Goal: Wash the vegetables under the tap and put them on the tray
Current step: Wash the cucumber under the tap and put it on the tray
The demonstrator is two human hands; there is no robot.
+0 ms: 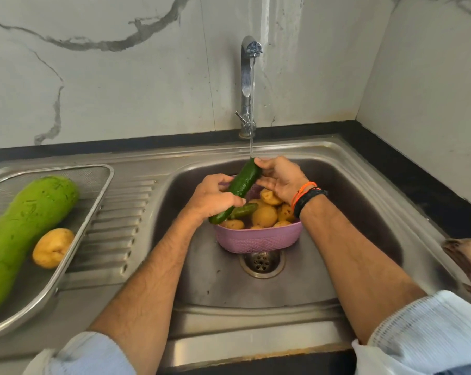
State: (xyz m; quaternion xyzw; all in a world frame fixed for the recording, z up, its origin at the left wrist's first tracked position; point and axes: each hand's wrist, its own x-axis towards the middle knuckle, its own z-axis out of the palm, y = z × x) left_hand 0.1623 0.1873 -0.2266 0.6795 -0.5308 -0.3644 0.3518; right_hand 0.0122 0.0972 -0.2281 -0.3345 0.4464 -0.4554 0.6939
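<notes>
Under the tap (248,85), dark-green cucumber (244,181)

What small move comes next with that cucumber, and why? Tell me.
Probably turn the cucumber under the stream: water lands only on its top end, while the left hand grips the lower part and the right hand touches the upper. Then it likely goes onto the tray.
</notes>
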